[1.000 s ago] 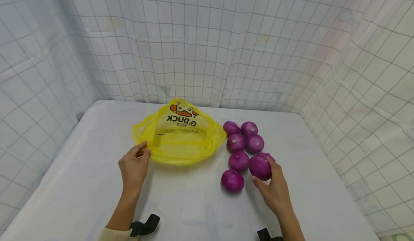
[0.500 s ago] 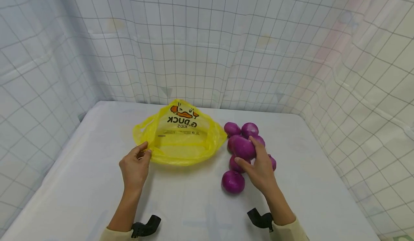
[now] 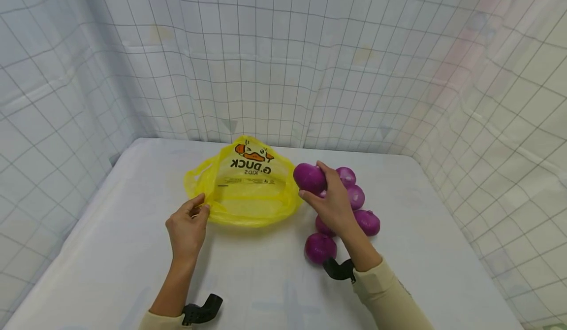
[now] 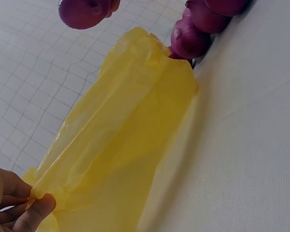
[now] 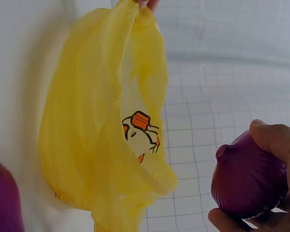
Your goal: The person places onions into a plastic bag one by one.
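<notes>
Since half a second ago, the right hand [image 3: 334, 204] has carried its onion [image 3: 309, 178] leftward and away from me, over the pile, to the bag's right edge; the left hand [image 3: 187, 226] has stayed put. Largest in my view, a gridded curtain [image 3: 274, 74] walls in the back and both sides. Inside it I see the white table [image 3: 257, 280], its far edge running just beyond the bag and onions, with room along both flanks and a broad strip on my side. The yellow bag [image 3: 239, 216] sits left of the pile, mouth gaping toward me, back wall up with a duck print. My left hand pinches the near left rim between thumb and fingers. My right hand is spread around the onion, gripping it. From the head the onion overlaps the bag's right edge; the right wrist view shows a gap between them. At least five other onions [image 3: 320, 248] cluster right of the bag, some hidden by the right hand. Smallest, a black bracket [image 3: 341, 270] juts from my right wrist, crossing the nearest onion's edge in the head view.
</notes>
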Tool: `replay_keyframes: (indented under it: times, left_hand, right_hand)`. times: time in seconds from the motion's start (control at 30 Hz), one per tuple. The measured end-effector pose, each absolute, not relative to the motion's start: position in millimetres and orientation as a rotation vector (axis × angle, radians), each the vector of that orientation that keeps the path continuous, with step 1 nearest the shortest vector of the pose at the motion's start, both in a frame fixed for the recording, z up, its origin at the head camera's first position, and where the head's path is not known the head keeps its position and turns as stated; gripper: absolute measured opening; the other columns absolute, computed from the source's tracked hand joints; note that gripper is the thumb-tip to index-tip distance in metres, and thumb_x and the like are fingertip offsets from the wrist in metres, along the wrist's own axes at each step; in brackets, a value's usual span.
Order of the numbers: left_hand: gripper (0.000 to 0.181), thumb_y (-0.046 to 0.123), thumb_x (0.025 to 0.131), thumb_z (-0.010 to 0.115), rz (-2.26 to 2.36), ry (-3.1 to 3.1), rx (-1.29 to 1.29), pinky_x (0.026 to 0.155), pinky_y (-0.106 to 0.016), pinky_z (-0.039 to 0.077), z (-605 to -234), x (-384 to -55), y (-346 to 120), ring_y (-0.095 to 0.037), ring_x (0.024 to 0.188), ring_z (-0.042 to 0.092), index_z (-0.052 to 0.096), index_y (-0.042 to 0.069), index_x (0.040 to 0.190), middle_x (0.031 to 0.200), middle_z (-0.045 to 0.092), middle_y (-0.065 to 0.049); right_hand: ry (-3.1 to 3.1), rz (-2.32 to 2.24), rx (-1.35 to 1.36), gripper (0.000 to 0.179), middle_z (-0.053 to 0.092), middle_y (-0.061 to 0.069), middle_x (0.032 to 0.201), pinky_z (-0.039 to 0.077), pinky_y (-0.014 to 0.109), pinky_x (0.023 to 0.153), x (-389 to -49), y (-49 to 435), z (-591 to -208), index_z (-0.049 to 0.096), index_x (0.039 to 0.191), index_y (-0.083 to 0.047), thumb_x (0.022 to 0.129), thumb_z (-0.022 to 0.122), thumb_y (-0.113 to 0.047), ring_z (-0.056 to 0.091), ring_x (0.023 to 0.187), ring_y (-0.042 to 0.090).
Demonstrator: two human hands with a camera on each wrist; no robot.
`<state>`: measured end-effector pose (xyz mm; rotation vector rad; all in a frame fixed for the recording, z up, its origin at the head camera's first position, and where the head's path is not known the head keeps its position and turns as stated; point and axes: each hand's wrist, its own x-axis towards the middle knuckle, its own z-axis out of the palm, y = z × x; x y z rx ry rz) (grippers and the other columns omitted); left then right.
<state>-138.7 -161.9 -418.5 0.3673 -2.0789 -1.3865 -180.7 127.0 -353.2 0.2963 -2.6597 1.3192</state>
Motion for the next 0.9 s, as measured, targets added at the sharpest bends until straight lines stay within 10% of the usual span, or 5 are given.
replay_keyframes:
  times: [0.9]
  left_hand:
    - [0.025,0.007,0.082,0.065,-1.451,-2.054,0.445,0.059,-0.004,0.045,-420,-141,-160,0.013,0.068,0.054,0.069,0.003,0.106,0.100,0.071,-0.016]
  right_hand:
    - [-2.767,1.451,0.486,0.076,0.043,0.012,0.141,0.048,0.039,0.099,-258,20,-348,0.033,0.144,-0.008,0.082,0.072,-0.028,0.053,0.119,0.026]
